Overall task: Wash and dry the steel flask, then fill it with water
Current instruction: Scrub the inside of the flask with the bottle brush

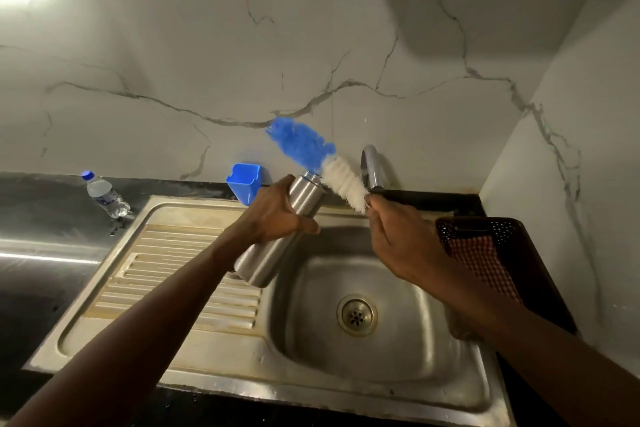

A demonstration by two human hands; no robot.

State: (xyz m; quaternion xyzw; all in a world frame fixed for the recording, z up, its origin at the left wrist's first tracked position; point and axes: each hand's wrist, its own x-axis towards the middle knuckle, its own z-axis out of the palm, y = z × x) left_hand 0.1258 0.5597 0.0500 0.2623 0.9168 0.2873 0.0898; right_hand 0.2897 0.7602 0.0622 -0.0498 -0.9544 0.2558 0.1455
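Left hand (277, 215) raised over sink (398, 340), fingers wrapped round tilted steel flask (273, 253), mouth up. Right hand (394, 239) pinches bottle brush (322, 163) base, bristles outside flask mouth.

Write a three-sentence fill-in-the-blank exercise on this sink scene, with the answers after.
1. The left hand grips the steel flask; the right hand holds a brush with white and ____ bristles.
2. The brush head is ____ the flask, not in it.
3. The plastic bottle rests on the counter to the ____ of the sink.

Answers: blue; outside; left.
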